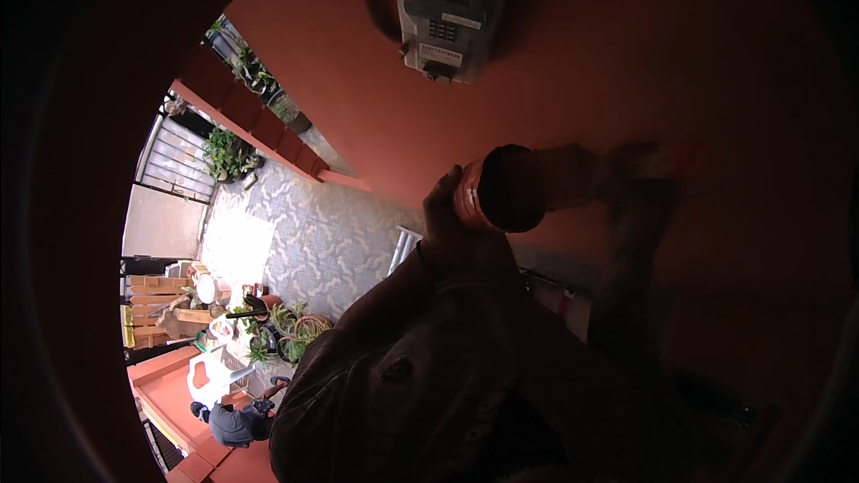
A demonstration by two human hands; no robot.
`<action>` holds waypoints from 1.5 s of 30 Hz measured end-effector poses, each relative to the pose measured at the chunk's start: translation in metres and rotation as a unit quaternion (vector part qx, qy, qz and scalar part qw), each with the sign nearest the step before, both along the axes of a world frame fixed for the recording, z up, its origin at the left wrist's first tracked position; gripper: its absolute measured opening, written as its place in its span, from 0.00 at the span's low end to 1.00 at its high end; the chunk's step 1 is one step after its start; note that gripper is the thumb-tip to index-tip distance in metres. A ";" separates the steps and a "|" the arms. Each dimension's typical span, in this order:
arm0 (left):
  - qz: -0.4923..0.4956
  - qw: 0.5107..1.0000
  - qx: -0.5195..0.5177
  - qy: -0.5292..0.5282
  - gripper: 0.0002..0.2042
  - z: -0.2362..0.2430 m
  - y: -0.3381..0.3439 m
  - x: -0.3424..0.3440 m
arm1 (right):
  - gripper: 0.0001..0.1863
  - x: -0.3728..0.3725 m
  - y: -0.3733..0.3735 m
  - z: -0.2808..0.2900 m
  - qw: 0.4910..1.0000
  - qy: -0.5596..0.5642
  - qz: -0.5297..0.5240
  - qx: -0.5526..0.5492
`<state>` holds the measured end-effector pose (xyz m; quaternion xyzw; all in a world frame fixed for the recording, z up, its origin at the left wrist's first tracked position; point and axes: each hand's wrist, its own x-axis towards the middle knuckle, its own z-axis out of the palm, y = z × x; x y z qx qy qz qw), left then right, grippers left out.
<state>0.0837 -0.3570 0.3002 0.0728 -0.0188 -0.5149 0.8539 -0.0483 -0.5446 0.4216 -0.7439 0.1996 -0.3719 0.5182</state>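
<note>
- Step in hand, as I judge it: the left hand steadies a round, open-topped red can near the wall while the right hand works a blurred brown implement beside its dark mouth; whether that implement touches the can I cannot tell;
- Left fingers are wrapped round the can's side, pinching it; the right fingers are too dark and smeared to tell;
- The next move seems to call for a steady, level can and a controlled right hand;
- Above the can, a grey box-shaped meter with a keypad juts from the matte orange-red wall, an obstacle to reaching higher; deep shadow hampers sight right of the can;
- Well apart, lower left of the can: leafy green potted plants, a white plastic chair, and a dark-clothed person.
</note>
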 end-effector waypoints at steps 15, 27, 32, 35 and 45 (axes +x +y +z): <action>0.203 0.887 0.270 -0.316 0.31 0.079 0.000 -0.020 | 0.17 0.013 -0.004 0.018 0.966 -0.085 0.118 0.215; 0.090 0.758 0.362 -0.536 0.36 0.101 0.007 -0.015 | 0.20 0.014 -0.015 -0.005 0.918 -0.255 0.217 0.213; 0.114 0.761 0.321 -0.553 0.36 0.087 0.006 -0.008 | 0.09 0.018 -0.010 -0.004 0.896 -0.299 0.225 0.237; 0.075 0.902 0.176 -0.388 0.36 0.070 0.002 0.002 | 0.11 0.016 -0.014 -0.013 0.906 -0.291 0.208 0.226; -0.012 0.995 -0.084 -0.061 0.36 0.043 -0.006 0.015 | 0.13 0.028 -0.004 -0.017 0.873 -0.297 0.195 0.334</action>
